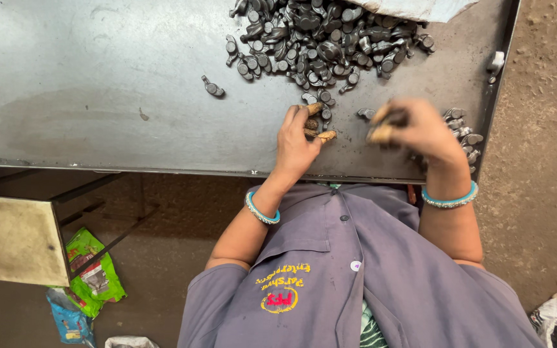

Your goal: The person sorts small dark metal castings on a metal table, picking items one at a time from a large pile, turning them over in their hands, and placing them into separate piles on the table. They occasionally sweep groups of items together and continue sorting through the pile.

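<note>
The right hand [420,132] is blurred; its grip is closed on a small dark metal part [391,119], hard to make out. The left hand [298,142] rests on the grey metal table [98,84], fingers curled on parts at the pile's [323,38] six o'clock edge. One stray part [213,87] lies at nine o'clock. Wrappers [91,270] litter the dirt floor [543,161].

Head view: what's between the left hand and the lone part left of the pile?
Nothing: only bare table between the left hand and the lone part, in the head view.
</note>
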A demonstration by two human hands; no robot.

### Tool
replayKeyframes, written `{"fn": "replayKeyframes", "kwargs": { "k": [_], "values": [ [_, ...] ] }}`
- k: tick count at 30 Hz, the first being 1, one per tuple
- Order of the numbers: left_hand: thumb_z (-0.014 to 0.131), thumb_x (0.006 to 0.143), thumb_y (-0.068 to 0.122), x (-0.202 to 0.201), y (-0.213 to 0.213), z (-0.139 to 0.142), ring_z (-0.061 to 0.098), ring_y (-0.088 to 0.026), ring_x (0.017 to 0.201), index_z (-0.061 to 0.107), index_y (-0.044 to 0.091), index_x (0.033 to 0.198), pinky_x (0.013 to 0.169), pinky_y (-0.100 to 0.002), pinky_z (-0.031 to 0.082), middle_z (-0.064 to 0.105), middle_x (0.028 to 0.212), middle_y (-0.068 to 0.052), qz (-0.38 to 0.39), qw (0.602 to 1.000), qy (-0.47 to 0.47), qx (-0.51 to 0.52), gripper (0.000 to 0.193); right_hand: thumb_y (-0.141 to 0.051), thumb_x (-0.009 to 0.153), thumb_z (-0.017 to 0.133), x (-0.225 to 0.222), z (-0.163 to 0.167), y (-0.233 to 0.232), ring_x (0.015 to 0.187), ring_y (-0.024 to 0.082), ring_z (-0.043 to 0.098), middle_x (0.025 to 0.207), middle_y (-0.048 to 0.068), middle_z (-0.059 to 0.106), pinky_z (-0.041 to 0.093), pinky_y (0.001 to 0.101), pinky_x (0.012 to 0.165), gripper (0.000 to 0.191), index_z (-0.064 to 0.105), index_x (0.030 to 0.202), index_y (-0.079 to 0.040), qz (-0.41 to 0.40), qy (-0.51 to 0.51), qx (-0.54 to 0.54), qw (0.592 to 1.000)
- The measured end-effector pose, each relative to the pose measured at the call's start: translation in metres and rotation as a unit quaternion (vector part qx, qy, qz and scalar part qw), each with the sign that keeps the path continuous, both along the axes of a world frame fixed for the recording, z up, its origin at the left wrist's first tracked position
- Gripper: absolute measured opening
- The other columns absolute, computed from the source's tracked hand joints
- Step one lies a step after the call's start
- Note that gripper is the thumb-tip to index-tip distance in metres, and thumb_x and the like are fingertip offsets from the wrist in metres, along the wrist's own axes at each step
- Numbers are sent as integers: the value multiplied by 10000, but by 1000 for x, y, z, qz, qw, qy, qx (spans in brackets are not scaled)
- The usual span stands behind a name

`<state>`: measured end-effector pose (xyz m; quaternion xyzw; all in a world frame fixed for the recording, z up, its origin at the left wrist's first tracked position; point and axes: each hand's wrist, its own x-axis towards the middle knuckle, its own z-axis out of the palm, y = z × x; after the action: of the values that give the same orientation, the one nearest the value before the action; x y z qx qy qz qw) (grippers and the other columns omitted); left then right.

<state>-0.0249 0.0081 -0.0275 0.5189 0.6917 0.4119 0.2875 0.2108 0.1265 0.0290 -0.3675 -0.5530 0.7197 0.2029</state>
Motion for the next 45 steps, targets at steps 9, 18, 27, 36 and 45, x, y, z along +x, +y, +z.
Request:
{"fn": "replayKeyframes", "kwargs": {
  "k": [9,18,27,36,45],
  "values": [
    [802,711,48,8,-2,-3,639,-388,983,630,-3,1206,830,-450,537,607,1122,-173,-7,1000,-2,11,526,-48,672,920,-42,-4,-23,900,303,636,957,157,674,552,397,781,431,713,1051,-45,-42,-306,471,827],
    [853,714,59,23,0,9,664,-368,1041,637,4,1204,873,-421,551,646,1130,-164,-50,997,-48,26,538,41,941,756,-16,-65,-35,1038,157,683,1125,80,683,607,317,933,268,601,1156,-1,-240,158,-32,957],
    [653,854,-68,26,2,4,712,-117,1008,704,-27,1174,914,-279,590,750,1108,-56,-37,930,-364,25,326,-19,973,711,-12,-64,-40,967,201,716,1093,117,707,620,360,862,255,630,1209,32,-221,186,-199,936],
    [560,856,-108,23,-4,-7,723,-127,1023,711,-27,1161,955,-290,601,759,1098,-54,-47,908,-415,32,350,80,904,761,-7,-70,-43,1059,190,706,1148,108,701,593,320,954,308,650,1187,33,-196,206,-148,947],
    [677,859,-91,22,-6,-1,731,-121,931,733,-29,1099,884,-287,603,773,1020,-66,-36,946,-322,27,254,107,893,760,-10,-62,-45,1073,211,712,1134,113,713,605,369,996,284,649,1140,21,-197,202,-102,954]
  ]
}}
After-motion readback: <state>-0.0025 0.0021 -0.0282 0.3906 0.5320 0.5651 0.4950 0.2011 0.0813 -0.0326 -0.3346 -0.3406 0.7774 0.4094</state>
